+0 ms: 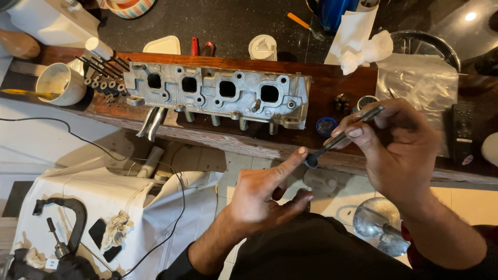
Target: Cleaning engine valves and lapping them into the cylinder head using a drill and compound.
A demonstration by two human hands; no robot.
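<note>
My right hand [397, 150] pinches a thin dark valve [342, 138] by its stem, the round head pointing down and left. My left hand [267, 192] is below it, index finger stretched out so its tip touches the valve head; the other fingers are curled with nothing in them. Beyond both hands an aluminium cylinder head [218, 96] lies on the wooden shelf [332, 88], with several valve stems sticking out of its near side.
Several small valves and springs [104, 78] lie at the shelf's left by a white cup [59, 83]. A small round tin with its blue lid [327, 125], a plastic bag [420, 83] and crumpled tissue [363, 52] sit right. A clamp tool [62, 228] rests on white cloth below.
</note>
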